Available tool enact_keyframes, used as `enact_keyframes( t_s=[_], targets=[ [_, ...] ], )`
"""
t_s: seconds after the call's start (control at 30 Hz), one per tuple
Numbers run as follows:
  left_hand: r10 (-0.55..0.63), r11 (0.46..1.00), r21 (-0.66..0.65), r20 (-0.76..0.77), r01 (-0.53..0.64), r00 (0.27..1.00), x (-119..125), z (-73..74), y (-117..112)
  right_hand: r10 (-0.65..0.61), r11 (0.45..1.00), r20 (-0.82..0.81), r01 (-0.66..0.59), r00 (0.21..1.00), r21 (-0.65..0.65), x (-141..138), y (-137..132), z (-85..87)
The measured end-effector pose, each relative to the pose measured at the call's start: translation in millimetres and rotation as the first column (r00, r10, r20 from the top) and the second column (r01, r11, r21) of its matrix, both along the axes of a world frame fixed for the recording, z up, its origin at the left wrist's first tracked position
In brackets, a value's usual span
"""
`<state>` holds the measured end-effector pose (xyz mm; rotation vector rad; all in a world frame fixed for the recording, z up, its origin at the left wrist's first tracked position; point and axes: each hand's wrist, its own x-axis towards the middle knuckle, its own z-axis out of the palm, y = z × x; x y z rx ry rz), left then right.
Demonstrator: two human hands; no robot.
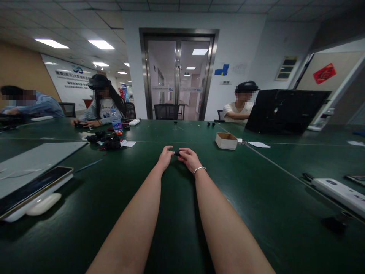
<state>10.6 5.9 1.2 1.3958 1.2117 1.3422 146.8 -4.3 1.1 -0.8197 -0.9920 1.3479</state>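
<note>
Both my arms reach forward over the dark green table (176, 213). Between my hands is a small black piece (177, 153) with a light, metallic-looking end; its exact kind is too small to make out. My right hand (189, 158), with a silver bracelet (199, 169) at the wrist, pinches the black part between thumb and fingers. At the light end, the fingertips of my left hand (165, 158) close on the piece, partly hiding it. The left index finger sticks out above it.
An open cardboard box (226, 142) stands ahead to the right, near white paper (259, 144). Black parts (111, 141) and a water bottle (116, 121) are at left. A phone (37, 188) lies nearer, a power strip (339, 194) at right. Several people sit across the table.
</note>
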Motion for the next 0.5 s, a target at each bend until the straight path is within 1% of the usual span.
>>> enact_keyframes(
  t_s=[0.2,0.4,0.5],
  targets=[
    [-0.011,1.0,0.007,0.008,0.011,1.0,0.6,2.3,-2.2,0.013,1.0,0.015,-0.013,1.0,0.006,0.4,-0.9,-0.1],
    [-0.085,0.995,0.061,0.055,0.082,0.995,-0.7,5.6,-7.1,0.037,0.999,0.009,-0.037,0.999,0.013,0.9,-3.1,1.4],
    [-0.08,0.996,0.04,0.05,0.078,0.996,-1.0,6.3,-7.5,0.031,0.999,0.007,-0.031,1.0,0.009,0.7,-3.0,1.6]
  ],
)
